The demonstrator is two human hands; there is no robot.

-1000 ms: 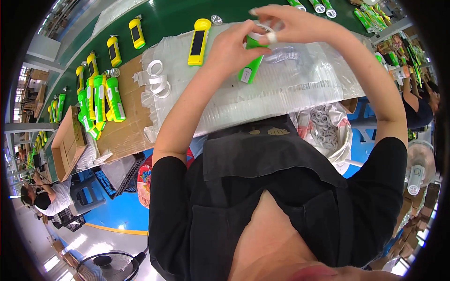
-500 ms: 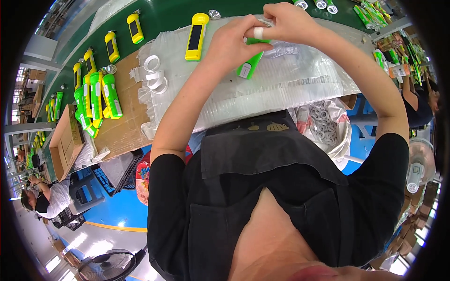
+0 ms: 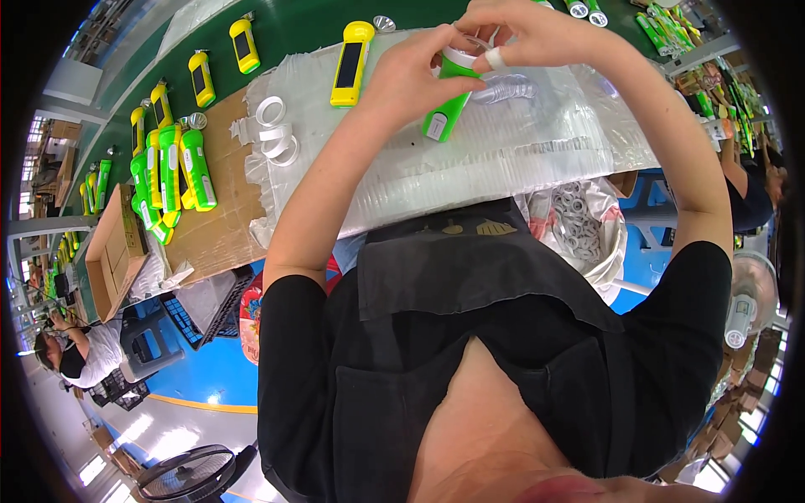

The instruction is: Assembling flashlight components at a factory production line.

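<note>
Over the table (image 3: pixel 218 226): work at a plastic sheet (image 3: pixel 520 142)
Left hand (image 3: pixel 411 75): grasping green torch (image 3: pixel 446 105)
Right hand (image 3: pixel 524 33): pinching torch's clear cap (image 3: pixel 470 44)

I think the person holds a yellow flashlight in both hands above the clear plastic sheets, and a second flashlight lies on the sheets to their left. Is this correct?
Not quite. The head view shows that the flashlight in the left hand and right hand is green, not yellow. The yellow flashlight is the one lying on the plastic sheets to the left. The rest is right.
</note>
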